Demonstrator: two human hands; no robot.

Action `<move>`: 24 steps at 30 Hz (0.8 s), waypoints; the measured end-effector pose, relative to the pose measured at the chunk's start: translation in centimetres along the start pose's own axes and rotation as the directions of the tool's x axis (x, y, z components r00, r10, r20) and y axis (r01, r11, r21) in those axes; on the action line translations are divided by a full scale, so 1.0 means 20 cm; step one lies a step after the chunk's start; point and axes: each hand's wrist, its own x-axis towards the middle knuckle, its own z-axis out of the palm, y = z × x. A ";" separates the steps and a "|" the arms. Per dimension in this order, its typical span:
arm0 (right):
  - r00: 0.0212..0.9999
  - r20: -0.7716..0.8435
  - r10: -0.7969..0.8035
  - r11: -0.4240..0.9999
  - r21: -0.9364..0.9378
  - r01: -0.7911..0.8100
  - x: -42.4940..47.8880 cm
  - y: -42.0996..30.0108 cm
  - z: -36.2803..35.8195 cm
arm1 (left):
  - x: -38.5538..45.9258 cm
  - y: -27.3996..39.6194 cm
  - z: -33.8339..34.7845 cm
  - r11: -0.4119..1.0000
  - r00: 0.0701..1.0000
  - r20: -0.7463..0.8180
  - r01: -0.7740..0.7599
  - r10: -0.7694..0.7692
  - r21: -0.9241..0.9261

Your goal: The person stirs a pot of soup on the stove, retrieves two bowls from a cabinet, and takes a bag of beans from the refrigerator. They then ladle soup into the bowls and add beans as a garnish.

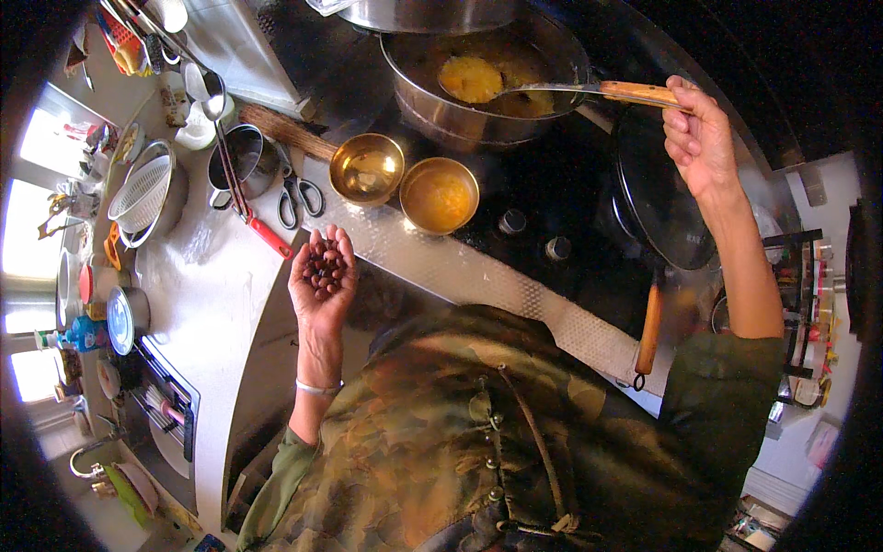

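Note:
My left hand (322, 293) is palm up and cupped around a heap of small reddish-brown, oval pieces (325, 268), near the counter's front edge. My right hand (700, 141) grips the wooden handle of a metal ladle (545, 88). The ladle's bowl holds something yellow over a large steel pot (448, 114) of dark liquid with more yellow stuff in it. Two gold-coloured metal bowls stand side by side below the pot: the left one (366, 169) looks bare inside, and the right one (439, 196) holds yellow liquid with bits.
Scissors (299, 196), a red-handled tool (269, 237) and a steel pot (252, 162) lie left of the bowls. A wooden-handled pan (662, 200) is at the right of the black cooktop (538, 186). A white strainer (141, 193) sits in a metal basin further left, above the sink (169, 441).

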 end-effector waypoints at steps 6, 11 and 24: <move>0.998 -0.029 -0.063 0.989 -0.137 0.058 -0.05 0.00 0.01 | -0.03 -0.01 0.01 1.000 1.000 0.015 0.001 -0.001 0.004; 0.989 0.004 -0.147 0.963 -0.228 0.144 -0.08 -0.01 0.02 | -0.03 0.01 -0.01 1.000 1.000 0.007 -0.002 0.002 0.011; 0.995 -0.043 -0.090 0.994 -0.061 0.087 -0.11 -0.03 0.01 | -0.06 0.01 -0.01 1.000 0.999 -0.036 -0.015 0.015 0.006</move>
